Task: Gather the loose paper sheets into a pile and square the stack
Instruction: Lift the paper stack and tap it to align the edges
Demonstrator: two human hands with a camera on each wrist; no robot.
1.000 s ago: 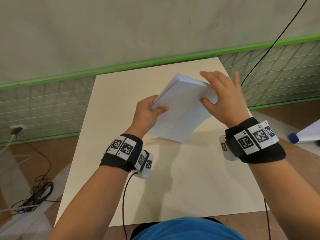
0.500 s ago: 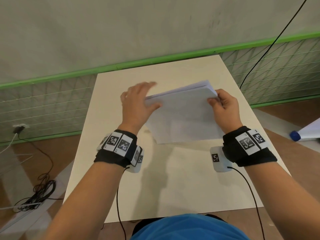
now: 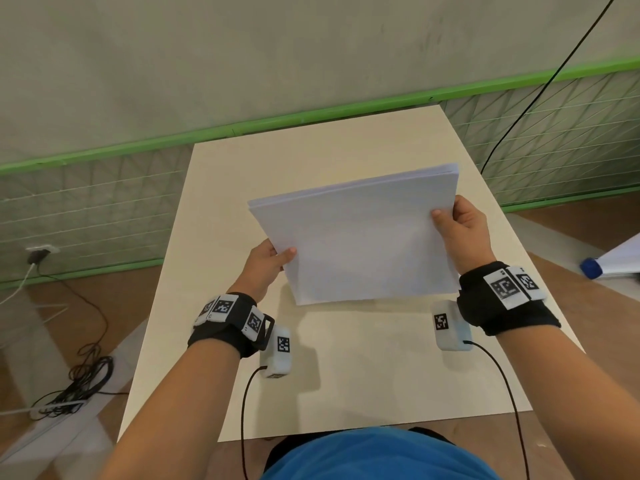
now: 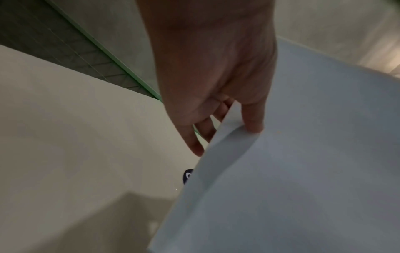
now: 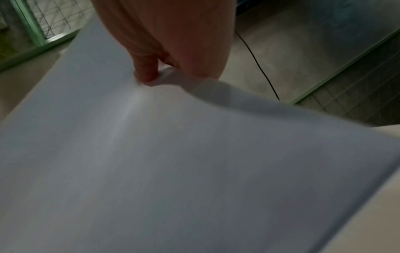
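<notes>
The left hand [image 3: 265, 265] pinches the stack [image 3: 363, 237] at its left edge, thumb on top; the right hand [image 3: 462, 230] grips the right edge. The sheets are already gathered, held tilted above the middle of the tabletop [image 3: 363, 382]. The far edge looks slightly fanned, so squaring seems unfinished.

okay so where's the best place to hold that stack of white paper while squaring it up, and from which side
Grip the white paper stack by its two short side edges, one hand from each side, as now: the left hand pinches the near-left edge, the right hand the right edge, thumbs on top. The stack is wide, thin and floppy, so opposite grips probably keep it flat, its long edges free to tap on the cream table.
</notes>
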